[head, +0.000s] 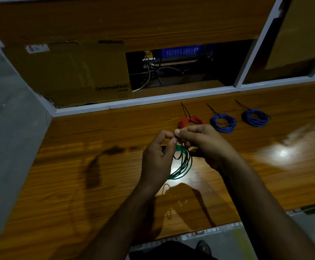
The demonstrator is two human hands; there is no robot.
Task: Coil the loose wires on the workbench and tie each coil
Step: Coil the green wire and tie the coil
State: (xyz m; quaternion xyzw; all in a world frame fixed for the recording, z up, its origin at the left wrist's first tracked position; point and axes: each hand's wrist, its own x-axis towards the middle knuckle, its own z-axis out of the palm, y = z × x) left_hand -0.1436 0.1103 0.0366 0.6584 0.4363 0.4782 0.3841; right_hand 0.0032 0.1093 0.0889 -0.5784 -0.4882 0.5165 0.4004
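Above the middle of the wooden workbench (96, 147), both hands hold a green wire coil (183, 166) up off the surface, and the step in hand looks like tying it: a thin dark strand, probably a cable tie (177, 157), loops across the coil's upper part. Three coils already lie tied farther back on the bench, a red coil (189, 121) just behind the hands and two blue ones, the nearer blue coil (223, 122) and the far blue coil (256, 118), each with a dark tie tail sticking up. The left hand (157, 160) curls around the coil's left side, thumb and forefinger pinched near the top. The right hand (203, 145) is clenched in a pinch right against the left fingertips, seemingly on the tie's end, though the tip itself is too small to make out. Next, I judge, the tie's tail must be threaded and pulled snug while the left hand keeps the turns bunched together.
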